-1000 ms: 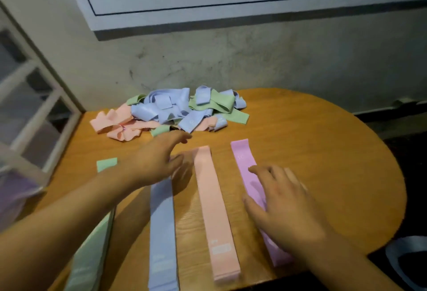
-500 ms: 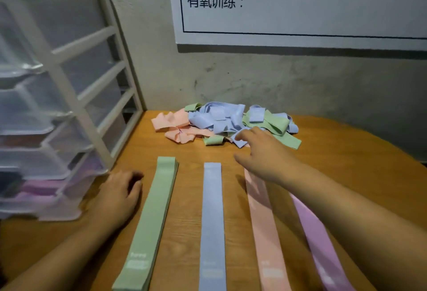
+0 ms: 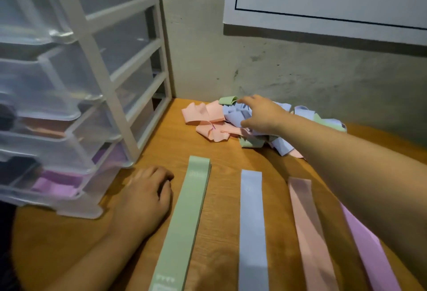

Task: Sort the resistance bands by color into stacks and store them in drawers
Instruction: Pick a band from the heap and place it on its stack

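Note:
A tangled heap of pink, blue and green bands (image 3: 208, 120) lies at the back of the table by the wall. My right hand (image 3: 261, 115) reaches over the heap, fingers on the blue bands; whether it grips one is unclear. Four flat stacks lie side by side in front: green (image 3: 184, 219), blue (image 3: 251, 228), pink (image 3: 309, 233) and purple (image 3: 365, 246), the purple partly under my right forearm. My left hand (image 3: 145, 198) rests on the table left of the green stack, fingers loosely curled, holding nothing.
A white-framed unit of clear plastic drawers (image 3: 69, 96) stands at the left on the wooden table (image 3: 226, 158); its lowest drawer holds purple bands (image 3: 57, 186), one above shows something pink. A grey wall with a white poster (image 3: 323, 1) is right behind the heap.
My right hand has moved from the near edge of the heap to its top, toward the wall. My left hand stays on the table. The view has swung left and closer.

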